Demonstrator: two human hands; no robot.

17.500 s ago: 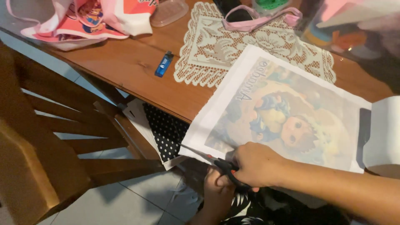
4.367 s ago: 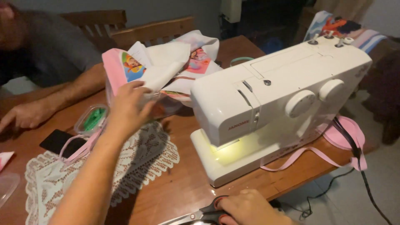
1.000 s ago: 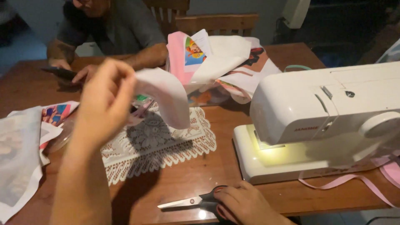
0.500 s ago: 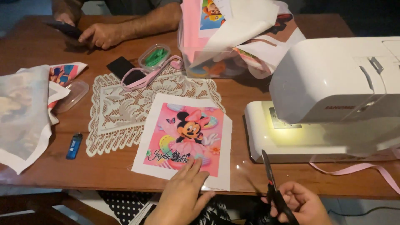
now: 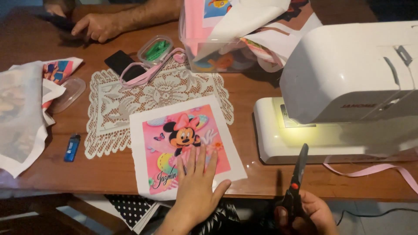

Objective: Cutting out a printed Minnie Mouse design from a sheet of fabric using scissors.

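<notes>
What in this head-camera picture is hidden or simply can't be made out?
- Black-handled scissors: the handle loops are hidden inside the right hand.
- Pink cartoon-print fabric sheet: its lower middle is covered by the left hand.
- Clear plastic box of fabric: its contents are a jumble seen through the wall.
- Another person's hand: the arm is cut off by the top edge.
</notes>
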